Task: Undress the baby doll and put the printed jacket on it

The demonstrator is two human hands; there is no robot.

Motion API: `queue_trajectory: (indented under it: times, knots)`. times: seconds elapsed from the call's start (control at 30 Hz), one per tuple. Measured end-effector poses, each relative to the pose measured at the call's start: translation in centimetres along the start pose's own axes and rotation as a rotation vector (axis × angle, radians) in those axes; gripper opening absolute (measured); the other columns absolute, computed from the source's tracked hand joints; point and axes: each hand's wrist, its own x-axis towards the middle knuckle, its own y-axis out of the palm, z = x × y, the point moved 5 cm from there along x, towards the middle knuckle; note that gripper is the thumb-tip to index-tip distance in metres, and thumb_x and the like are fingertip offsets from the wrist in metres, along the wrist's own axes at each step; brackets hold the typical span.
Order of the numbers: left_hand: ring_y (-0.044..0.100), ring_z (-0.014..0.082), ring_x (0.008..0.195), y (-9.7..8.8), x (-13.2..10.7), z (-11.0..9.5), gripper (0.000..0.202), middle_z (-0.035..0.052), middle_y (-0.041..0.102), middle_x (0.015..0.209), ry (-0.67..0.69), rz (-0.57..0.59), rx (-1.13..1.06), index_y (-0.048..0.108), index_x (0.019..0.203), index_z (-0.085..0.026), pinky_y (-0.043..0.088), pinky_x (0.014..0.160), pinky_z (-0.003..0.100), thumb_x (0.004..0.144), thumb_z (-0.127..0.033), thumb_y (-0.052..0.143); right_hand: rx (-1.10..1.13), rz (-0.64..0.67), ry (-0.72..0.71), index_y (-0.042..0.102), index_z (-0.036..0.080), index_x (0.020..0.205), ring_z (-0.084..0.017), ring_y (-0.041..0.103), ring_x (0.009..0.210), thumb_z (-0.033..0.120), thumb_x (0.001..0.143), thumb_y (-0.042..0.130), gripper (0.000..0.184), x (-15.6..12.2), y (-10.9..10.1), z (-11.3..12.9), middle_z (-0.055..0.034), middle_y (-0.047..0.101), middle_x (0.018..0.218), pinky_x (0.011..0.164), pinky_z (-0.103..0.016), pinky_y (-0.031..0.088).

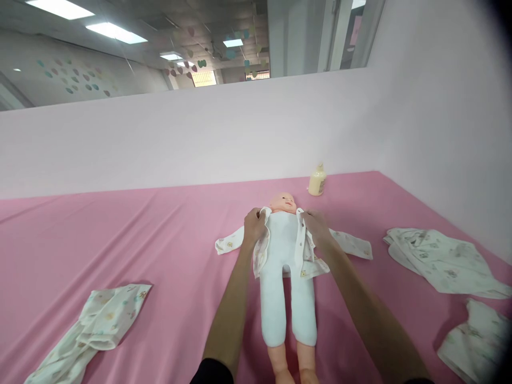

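A baby doll (283, 234) lies on its back on the pink sheet (180, 240), head toward the wall, with a white cloth body and bare feet. Under and around its torso is an open white baby shirt (301, 246) with small prints and snaps along the edge. Its sleeves stretch out flat to both sides. My left hand (255, 226) pinches one front edge of the shirt near the doll's shoulder. On the opposite side, my right hand (316, 226) grips the other front edge by the collar. The fingertips are partly hidden.
A pale yellow pump bottle (317, 181) stands behind the doll by the wall. Folded printed baby clothes (446, 261) lie at the right, with another printed garment (476, 341) nearer. Printed baby pants (108, 314) lie front left. White walls (180, 138) border the back and right.
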Motion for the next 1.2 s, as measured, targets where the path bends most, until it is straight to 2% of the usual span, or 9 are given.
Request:
queue_trajectory:
  times: [0.23,0.47,0.67,0.83,0.97,1.2]
  knots:
    - [0.056,0.0136,0.075,0.1,-0.3,-1.1,0.029,0.0024,0.069,0.083,0.161,0.004,0.015,0.071,0.094,-0.016,0.039,0.073,0.025,0.092,-0.033,0.048,0.082,0.024,0.024,0.030,0.023,0.053,-0.010,0.023,0.052,0.019,0.070,0.051,0.027,0.2,0.2,-0.2,0.0050,0.024,0.054,0.049,-0.029,0.017]
    - [0.050,0.0119,0.070,0.7,-1.0,-2.1,0.032,-0.0001,0.064,0.076,0.232,-0.002,0.061,0.072,0.092,-0.016,0.037,0.070,0.024,0.094,-0.032,0.044,0.181,0.058,0.050,0.028,0.024,0.053,-0.010,0.023,0.051,0.023,0.070,0.055,0.032,0.1,0.6,-0.3,0.0052,0.023,0.055,0.049,-0.028,0.019]
    - [0.061,0.0153,0.086,1.1,-1.0,-2.1,0.031,0.0030,0.073,0.096,0.227,0.013,0.043,0.073,0.102,-0.018,0.042,0.081,0.025,0.094,-0.028,0.045,0.225,0.060,0.064,0.033,0.023,0.051,-0.011,0.024,0.051,0.024,0.067,0.057,0.029,0.1,0.7,-0.5,0.0049,0.026,0.053,0.049,-0.028,0.020]
    - [0.065,0.0170,0.089,1.4,-1.1,-2.1,0.031,0.0044,0.075,0.100,0.187,0.012,-0.009,0.073,0.105,-0.018,0.044,0.084,0.027,0.093,-0.028,0.046,0.276,0.053,0.067,0.038,0.023,0.052,-0.011,0.028,0.052,0.029,0.067,0.059,0.026,0.0,1.1,-0.3,0.0046,0.031,0.052,0.048,-0.027,0.023]
    - [0.065,0.0183,0.098,1.8,-1.4,-2.3,0.028,0.0059,0.074,0.106,0.175,0.008,-0.044,0.072,0.102,-0.018,0.045,0.088,0.027,0.091,-0.022,0.046,0.316,0.045,0.045,0.041,0.023,0.056,-0.011,0.032,0.053,0.033,0.069,0.060,0.025,-0.2,2.2,-0.1,0.0051,0.033,0.055,0.049,-0.027,0.027]
    - [0.064,0.0180,0.093,2.3,-1.5,-2.6,0.026,0.0066,0.074,0.102,0.178,0.019,-0.004,0.070,0.097,-0.017,0.045,0.084,0.027,0.090,-0.021,0.046,0.309,0.038,-0.036,0.041,0.022,0.059,-0.010,0.029,0.053,0.031,0.074,0.057,0.023,-0.6,4.6,0.3,0.0061,0.031,0.057,0.050,-0.026,0.026]
